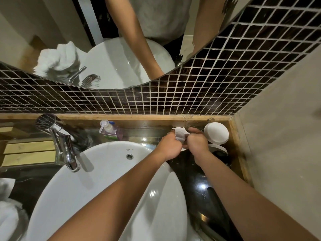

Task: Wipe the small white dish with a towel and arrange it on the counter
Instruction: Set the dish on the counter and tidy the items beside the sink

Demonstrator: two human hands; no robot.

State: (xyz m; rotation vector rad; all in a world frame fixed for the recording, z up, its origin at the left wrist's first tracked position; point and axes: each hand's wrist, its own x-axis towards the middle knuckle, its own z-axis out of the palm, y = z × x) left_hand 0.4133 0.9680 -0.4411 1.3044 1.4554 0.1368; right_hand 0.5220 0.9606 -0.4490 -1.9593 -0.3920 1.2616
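Note:
My left hand (pixel 171 146) and my right hand (pixel 197 141) meet above the black counter (pixel 196 186), just right of the basin's far rim. Between them they pinch a small white dish (pixel 178 130) with a wavy edge, and a pale piece of towel (pixel 181 137) is pressed against it. The fingers hide most of both, so where the dish ends and the towel begins is unclear. Both hands are closed around this bundle, held a little above the counter near the back ledge.
Two round white dishes (pixel 216 133) (pixel 219 148) sit in the right corner beside my right hand. A white basin (pixel 104 180) fills the middle, with a chrome faucet (pixel 64 145) on its left. A pump bottle (pixel 108 127) stands at the back. White towels (pixel 7 202) lie far left.

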